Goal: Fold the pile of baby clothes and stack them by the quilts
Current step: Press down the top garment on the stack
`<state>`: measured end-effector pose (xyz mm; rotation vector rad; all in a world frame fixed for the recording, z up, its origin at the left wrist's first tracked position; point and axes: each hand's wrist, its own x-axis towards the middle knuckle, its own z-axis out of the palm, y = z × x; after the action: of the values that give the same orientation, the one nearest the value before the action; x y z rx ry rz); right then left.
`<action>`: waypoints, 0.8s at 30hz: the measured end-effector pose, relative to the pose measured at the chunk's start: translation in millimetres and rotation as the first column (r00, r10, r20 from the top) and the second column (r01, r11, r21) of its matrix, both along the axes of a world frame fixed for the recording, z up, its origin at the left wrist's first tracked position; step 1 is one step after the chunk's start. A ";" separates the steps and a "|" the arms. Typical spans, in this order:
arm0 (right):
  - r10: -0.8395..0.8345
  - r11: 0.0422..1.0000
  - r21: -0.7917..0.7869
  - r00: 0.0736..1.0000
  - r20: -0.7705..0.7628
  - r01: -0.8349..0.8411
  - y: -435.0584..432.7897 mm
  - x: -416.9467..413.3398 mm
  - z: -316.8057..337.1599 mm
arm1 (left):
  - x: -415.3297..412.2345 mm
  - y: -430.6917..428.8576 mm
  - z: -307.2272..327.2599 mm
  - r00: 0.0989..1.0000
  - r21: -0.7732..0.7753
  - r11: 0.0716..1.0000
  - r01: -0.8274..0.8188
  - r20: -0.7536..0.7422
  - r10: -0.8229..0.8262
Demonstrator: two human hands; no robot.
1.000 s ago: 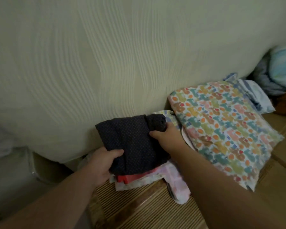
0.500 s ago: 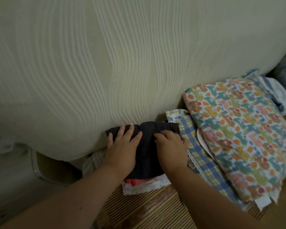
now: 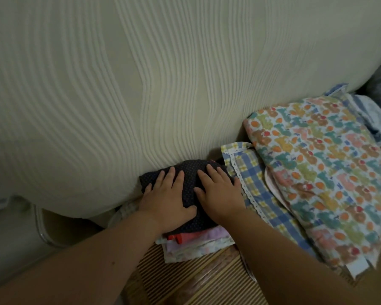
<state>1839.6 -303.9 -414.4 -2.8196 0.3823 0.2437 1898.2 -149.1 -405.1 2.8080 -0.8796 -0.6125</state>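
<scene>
Cream ribbed mattress (image 3: 141, 84) filled the upper frame. At lower centre the left hand (image 3: 165, 203) lay flat, fingers straight, on a dark garment (image 3: 190, 183) topping the folded stack (image 3: 196, 245). The right hand (image 3: 218, 192) pressed flat beside it. A checked quilt (image 3: 262, 194) and a printed quilt (image 3: 317, 172) lay just right.

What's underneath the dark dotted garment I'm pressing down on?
Under the dark dotted garment lie a red piece and pale floral pieces, stacked. Only their front edges show; the rest, and their number, is covered.
</scene>
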 end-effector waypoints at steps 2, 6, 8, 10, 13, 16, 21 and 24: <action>-0.019 1.000 0.014 0.995 0.096 0.017 0.7 -8.6 10.6 | -4.2 0.6 7.1 0.999 -0.020 1.000 0.007 0.037 -0.006; -0.028 0.999 0.027 0.975 0.219 0.022 -2.8 -30.1 36.9 | -22.4 -6.0 28.6 0.993 -0.063 0.998 0.023 0.114 -0.016; -0.046 0.999 0.026 0.966 0.255 0.041 -9.6 -48.0 51.2 | -36.3 -17.6 42.3 0.986 -0.111 0.993 0.044 0.166 -0.025; -0.077 0.997 0.031 0.955 0.286 0.071 -19.6 -73.2 64.6 | -53.0 -33.3 55.0 0.976 -0.149 0.986 0.078 0.211 -0.046; -0.160 0.986 0.008 0.924 0.348 0.167 -45.5 -139.3 84.1 | -95.7 -70.9 70.3 0.967 -0.206 0.963 0.176 0.218 -0.130; -0.283 0.954 0.006 0.890 0.358 0.301 -76.0 -225.9 95.7 | -157.6 -115.4 77.4 0.955 -0.284 0.915 0.287 0.166 -0.248; -0.473 0.863 -0.044 0.834 0.285 0.504 -124.9 -392.4 95.3 | -293.7 -195.5 72.8 0.855 -0.332 0.792 0.512 0.108 -0.507; -0.606 0.776 -0.043 0.762 0.229 0.630 -146.7 -487.9 82.2 | -379.2 -234.2 59.4 0.766 -0.302 0.720 0.625 0.061 -0.640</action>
<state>1351.8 -450.6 -332.2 -2.6004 1.2785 -0.2196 1519.1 -383.3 -345.7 2.1592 -1.7824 -0.5449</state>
